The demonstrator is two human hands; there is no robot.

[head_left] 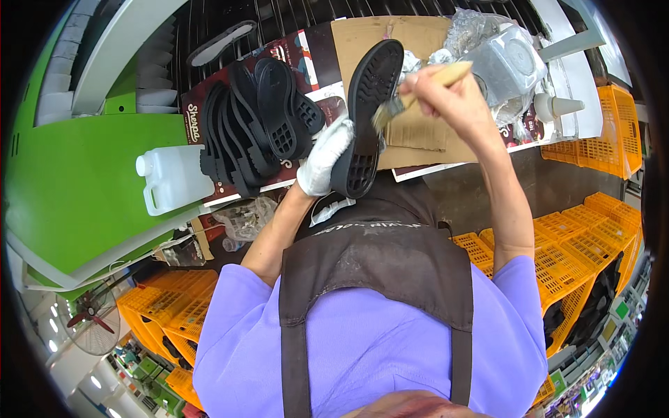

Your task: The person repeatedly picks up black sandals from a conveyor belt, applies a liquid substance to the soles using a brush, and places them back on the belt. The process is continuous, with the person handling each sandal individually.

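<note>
Head view: your gloved left hand (pixel 324 157) grips a black shoe sole (pixel 367 115), tread facing you; just right of it, your right hand (pixel 446 97) clasps a brush (pixel 411 94), bristles touching the sole's edge.

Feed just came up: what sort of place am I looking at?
Probably a shoe-making workshop: a stack of black soles on the bench, a brush worked over the held sole, orange crates around.
</note>
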